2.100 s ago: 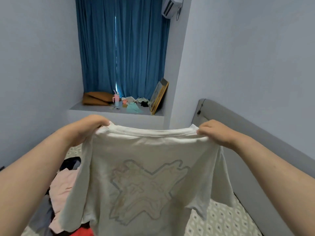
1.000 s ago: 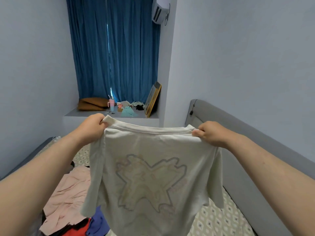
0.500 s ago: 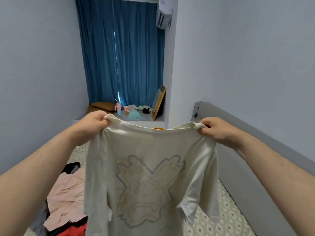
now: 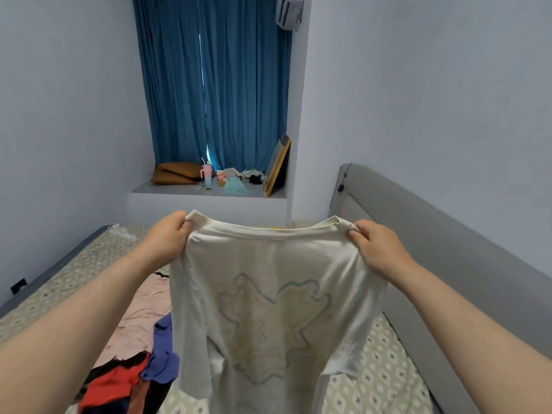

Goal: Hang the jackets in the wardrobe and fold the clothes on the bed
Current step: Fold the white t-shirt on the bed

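Aloft, cream T-shirt (image 4: 268, 309) with faded outline print, shoulders pinched by left hand (image 4: 167, 237) and right hand (image 4: 376, 246).

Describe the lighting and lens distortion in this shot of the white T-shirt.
Head view: soft, even, bluish light with no hard shadows; a bright sliver of daylight shows through the gap in the blue curtain; wide-angle stretch enlarges the forearms toward the lower corners; the white T-shirt looks sharp, its print only faint.

Hem of white T-shirt (image 4: 268, 264) beyond bottom edge
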